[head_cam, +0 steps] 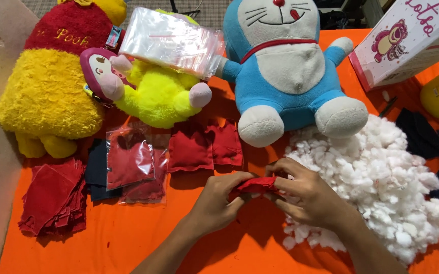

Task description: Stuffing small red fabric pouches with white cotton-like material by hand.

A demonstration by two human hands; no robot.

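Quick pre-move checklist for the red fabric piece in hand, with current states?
1. Both hands on the piece: ok. The left hand and right hand pinch the small red fabric piece between them.
2. Piece lifted off the orange cloth: cannot tell, the hands hide its underside.
3. Stuffing close by: ok. The white stuffing pile lies right beside the right hand.
4. Opening of the piece visible: cannot tell, fingers cover it.
5. Finished red pieces out of the way: ok, they lie apart from the hands, near the blue plush.
6. Red fabric stack undisturbed: ok, it sits at the far left.
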